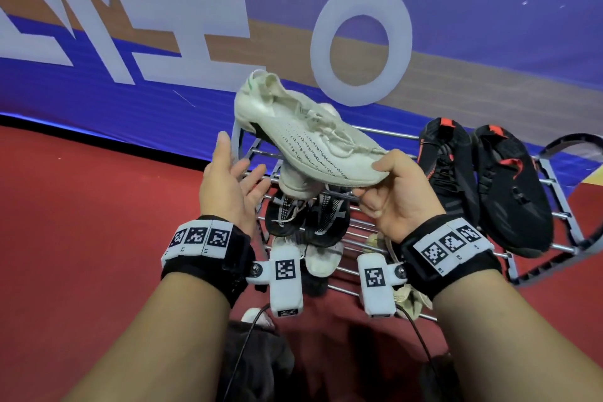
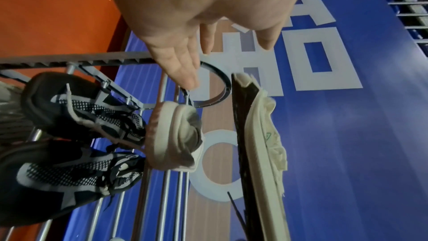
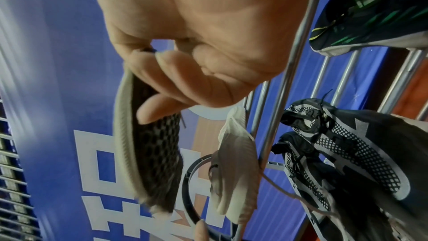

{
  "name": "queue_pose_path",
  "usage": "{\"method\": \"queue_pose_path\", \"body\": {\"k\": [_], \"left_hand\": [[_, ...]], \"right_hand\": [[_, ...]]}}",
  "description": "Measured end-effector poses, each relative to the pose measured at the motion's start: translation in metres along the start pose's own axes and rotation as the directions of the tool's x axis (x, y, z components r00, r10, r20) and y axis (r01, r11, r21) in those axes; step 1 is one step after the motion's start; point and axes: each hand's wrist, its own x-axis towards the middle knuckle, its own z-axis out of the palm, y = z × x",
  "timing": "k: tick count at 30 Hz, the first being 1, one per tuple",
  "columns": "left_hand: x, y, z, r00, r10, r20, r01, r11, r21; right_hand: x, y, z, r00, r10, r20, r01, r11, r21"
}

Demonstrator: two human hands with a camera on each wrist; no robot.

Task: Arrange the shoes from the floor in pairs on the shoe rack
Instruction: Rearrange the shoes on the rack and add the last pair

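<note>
Sneaker (image 1: 306,140), white, hangs above the rack (image 1: 391,133), pinched at its toe by the right hand (image 1: 394,196); the left hand (image 1: 228,183), fingers spread, should cup the heel, then lower it level beside its mate (image 1: 295,184).
</note>
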Motion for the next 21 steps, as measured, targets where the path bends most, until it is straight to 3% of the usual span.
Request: {"method": "queue_pose_path", "body": {"k": [4, 6, 12, 16, 21], "left_hand": [[0.0, 0.019, -0.013, 0.996, 0.081, 0.033, -0.076, 0.986, -0.147], [0.002, 0.026, -0.022, 0.997, 0.062, 0.048, -0.055, 0.987, -0.15], [0.012, 0.035, -0.042, 0.999, -0.013, 0.036, 0.014, 0.999, -0.038], [0.015, 0.036, -0.05, 0.997, -0.022, 0.069, 0.033, 0.986, -0.162], [0.004, 0.032, -0.026, 0.975, -0.037, 0.218, 0.11, 0.937, -0.333]], "right_hand": [[-0.005, 0.003, 0.0, 0.988, 0.106, 0.115, -0.096, 0.991, -0.094], [-0.006, 0.007, 0.003, 0.982, 0.134, 0.134, -0.118, 0.985, -0.125], [0.006, 0.009, 0.021, 1.0, 0.015, 0.024, -0.015, 1.0, 0.023], [0.012, 0.009, 0.035, 0.999, -0.017, 0.035, 0.015, 0.998, 0.061], [0.01, 0.023, 0.045, 0.993, 0.03, 0.112, -0.027, 0.999, -0.031]]}}
